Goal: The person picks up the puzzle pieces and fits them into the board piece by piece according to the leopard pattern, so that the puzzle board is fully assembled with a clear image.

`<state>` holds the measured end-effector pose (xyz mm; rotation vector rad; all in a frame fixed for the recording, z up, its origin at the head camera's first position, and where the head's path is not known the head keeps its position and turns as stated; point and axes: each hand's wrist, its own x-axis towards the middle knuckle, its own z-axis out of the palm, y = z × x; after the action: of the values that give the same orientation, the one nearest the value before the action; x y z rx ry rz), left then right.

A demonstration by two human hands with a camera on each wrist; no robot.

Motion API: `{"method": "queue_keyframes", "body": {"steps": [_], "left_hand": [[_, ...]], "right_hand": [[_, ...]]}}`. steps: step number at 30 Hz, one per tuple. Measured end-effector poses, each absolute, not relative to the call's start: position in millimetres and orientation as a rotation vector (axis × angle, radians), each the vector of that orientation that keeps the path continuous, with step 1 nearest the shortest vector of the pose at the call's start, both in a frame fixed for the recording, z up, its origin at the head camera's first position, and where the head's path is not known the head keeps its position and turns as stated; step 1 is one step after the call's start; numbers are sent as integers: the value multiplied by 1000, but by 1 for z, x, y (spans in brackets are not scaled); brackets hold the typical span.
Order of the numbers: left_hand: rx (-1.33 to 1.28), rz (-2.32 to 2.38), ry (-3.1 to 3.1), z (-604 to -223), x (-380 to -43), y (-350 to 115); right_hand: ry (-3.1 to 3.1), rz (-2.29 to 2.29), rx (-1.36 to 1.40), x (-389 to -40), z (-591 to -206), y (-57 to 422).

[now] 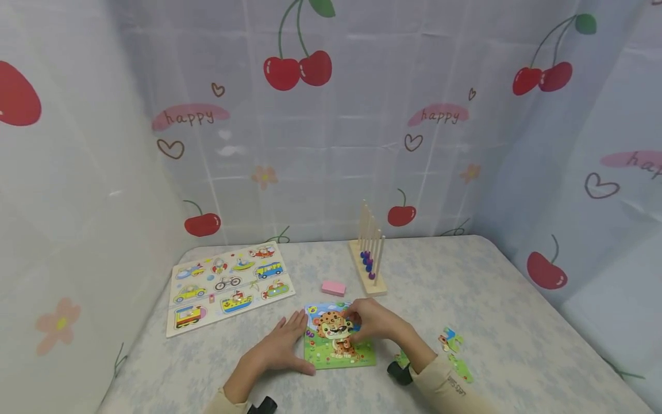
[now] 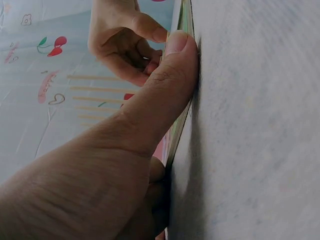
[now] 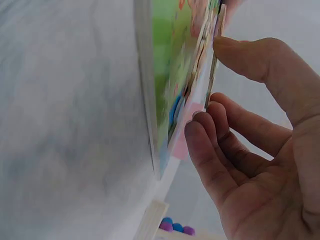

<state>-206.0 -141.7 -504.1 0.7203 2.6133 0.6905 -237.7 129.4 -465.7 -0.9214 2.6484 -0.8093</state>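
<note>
A leopard jigsaw puzzle in its flat board [image 1: 323, 361] lies at the middle of the table in the head view. Against the board's left side rests my left hand [image 1: 281, 346], its fingers stretched out and its thumb along the lower left corner. My right hand [image 1: 380, 319] is over the board's right part. Between its thumb and fingers it pinches a thin puzzle piece [image 3: 215, 70], seen edge-on and slightly above the board in the right wrist view. The piece's printed face is hidden there.
Loose puzzle pieces [image 1: 459, 367] lie right of the board, partly under the right forearm. Behind stand a pink block [image 1: 333, 288] and a wooden peg rack [image 1: 380, 286] with blue and purple beads. A vehicle picture board [image 1: 207, 310] lies at the back left.
</note>
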Motion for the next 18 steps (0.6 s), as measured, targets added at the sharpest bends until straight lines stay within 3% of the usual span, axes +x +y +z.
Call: {"method": "queue_keyframes", "body": {"steps": [18], "left_hand": [[711,686,2612,-505,-207,-143]], "right_hand": [[2727,-634,-894,-240,-467,105]]}}
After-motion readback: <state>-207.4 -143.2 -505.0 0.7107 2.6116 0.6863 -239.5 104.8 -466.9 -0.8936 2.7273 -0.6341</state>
